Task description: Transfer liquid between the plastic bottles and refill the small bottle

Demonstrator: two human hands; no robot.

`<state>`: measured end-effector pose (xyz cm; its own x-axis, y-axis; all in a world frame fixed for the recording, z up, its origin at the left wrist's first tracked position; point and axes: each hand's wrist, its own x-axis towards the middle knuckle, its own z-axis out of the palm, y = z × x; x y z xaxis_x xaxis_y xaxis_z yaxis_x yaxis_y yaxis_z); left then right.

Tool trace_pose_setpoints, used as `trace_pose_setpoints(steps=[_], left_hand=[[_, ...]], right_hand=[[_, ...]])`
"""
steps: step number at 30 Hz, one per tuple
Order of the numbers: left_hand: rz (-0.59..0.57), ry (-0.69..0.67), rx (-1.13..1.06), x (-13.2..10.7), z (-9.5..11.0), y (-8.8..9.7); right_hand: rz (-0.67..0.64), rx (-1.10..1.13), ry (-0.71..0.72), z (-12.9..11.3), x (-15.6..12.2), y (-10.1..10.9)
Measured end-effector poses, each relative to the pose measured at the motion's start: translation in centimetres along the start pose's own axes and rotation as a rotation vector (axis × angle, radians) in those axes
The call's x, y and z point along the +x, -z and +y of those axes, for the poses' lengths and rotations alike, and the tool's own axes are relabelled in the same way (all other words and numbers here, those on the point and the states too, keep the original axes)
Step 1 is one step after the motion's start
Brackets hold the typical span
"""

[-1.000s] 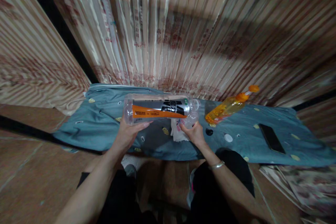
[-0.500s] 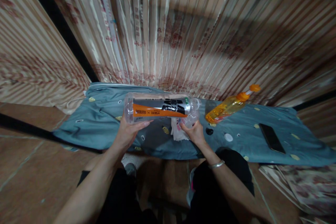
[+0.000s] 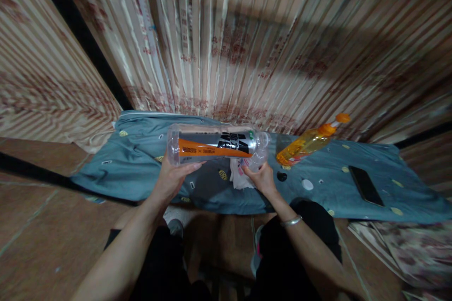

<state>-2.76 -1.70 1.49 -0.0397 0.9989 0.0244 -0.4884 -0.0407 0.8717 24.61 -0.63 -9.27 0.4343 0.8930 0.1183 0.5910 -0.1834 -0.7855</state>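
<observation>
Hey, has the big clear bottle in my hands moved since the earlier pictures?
No, not noticeably: against the phone lying on the cloth, the bottle stays practically in place.

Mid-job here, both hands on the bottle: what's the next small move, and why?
I'd probably tip the neck end of the clear bottle upward, letting the left hand support the base and the right hand guide the neck. It lies sideways between both hands, and its mouth looks uncapped, though whether any liquid is inside I can't tell.
</observation>
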Motion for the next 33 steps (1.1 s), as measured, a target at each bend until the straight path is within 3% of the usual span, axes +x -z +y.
trace_pose_setpoints(steps=[33], left_hand=[[0.028, 0.031, 0.013, -0.08, -0.26, 0.51]], right_hand=[[0.033, 0.004, -0.005, -0.03, -0.33, -0.09]])
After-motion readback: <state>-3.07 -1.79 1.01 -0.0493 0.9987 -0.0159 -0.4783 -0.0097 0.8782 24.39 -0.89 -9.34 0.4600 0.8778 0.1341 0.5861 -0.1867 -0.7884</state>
